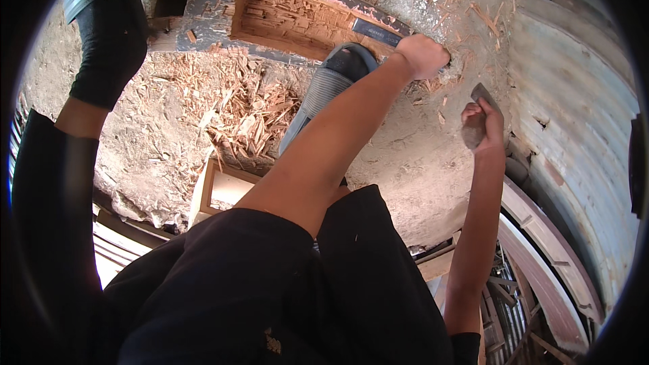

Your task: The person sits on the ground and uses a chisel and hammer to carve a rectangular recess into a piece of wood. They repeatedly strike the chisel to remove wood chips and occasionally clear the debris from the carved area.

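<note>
My left hand (424,55) is a fist around a chisel (376,32). Its flat dark blade points left over the right end of a rough recess cut into a wooden beam (216,15) with worn grey paint; the handle is hidden in the fist. To the right, my right hand (488,125) is raised with its fingers wrapped round a tool with a flat dark grey end (481,93) and a rounded brownish part. Its exact kind does not show. The two tools are apart. My foot in a grey slide sandal (324,88) stands against the beam's near side, partly behind my left arm.
Wood chips (250,105) lie heaped on the dirt floor before the beam. My other foot, in a dark sock (111,47), is at the far left. A corrugated metal sheet (574,108) lines the right side. A wooden frame (206,186) is below the chips.
</note>
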Tool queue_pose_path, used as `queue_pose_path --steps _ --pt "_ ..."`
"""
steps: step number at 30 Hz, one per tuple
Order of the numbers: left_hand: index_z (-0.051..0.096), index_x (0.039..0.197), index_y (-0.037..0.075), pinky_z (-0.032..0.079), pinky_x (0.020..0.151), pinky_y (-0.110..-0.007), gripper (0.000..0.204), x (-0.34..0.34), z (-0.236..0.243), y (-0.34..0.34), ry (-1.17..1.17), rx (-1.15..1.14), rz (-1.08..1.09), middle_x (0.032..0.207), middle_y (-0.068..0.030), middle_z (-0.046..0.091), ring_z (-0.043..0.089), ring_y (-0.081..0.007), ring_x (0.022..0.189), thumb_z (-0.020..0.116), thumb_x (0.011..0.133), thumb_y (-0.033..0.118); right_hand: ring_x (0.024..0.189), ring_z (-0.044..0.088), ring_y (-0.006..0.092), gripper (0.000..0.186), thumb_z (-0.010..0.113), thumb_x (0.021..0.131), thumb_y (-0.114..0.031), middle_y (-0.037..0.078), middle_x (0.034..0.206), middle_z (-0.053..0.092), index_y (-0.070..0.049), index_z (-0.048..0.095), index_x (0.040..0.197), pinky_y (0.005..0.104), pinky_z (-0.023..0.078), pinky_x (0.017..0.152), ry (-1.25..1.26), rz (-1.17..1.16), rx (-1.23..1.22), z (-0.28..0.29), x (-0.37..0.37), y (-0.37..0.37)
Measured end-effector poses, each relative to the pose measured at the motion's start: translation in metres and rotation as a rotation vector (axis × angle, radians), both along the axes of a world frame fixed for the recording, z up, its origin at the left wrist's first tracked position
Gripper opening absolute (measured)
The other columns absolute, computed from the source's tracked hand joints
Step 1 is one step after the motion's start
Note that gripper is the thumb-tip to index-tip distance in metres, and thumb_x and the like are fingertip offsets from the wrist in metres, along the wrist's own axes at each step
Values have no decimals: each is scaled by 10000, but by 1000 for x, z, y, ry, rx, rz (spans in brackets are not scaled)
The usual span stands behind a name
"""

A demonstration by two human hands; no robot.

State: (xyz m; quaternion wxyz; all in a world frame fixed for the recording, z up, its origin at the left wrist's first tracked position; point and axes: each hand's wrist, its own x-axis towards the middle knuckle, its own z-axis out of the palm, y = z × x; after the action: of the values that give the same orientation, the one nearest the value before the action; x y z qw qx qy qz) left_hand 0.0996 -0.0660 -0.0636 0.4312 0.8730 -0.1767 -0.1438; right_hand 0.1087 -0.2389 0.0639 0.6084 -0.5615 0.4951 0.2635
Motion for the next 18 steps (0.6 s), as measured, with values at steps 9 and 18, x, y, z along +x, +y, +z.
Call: queue_pose_path --steps 9,18 --pt "634 851 59 499 731 -373 217 -3 -3 9 28 38 18 840 -142 656 641 -275 830 651 729 239 562 447 71 251 559 884 -225 6 695 459 5 487 954 200 385 515 234 195 261 2 -12 -5" --pt "632 853 59 505 721 -369 197 -4 -2 9 70 4 56 844 -133 659 642 -281 820 637 736 217 545 431 72 212 544 888 -193 8 686 448 0 472 938 198 381 503 154 82 208 1 -18 24"
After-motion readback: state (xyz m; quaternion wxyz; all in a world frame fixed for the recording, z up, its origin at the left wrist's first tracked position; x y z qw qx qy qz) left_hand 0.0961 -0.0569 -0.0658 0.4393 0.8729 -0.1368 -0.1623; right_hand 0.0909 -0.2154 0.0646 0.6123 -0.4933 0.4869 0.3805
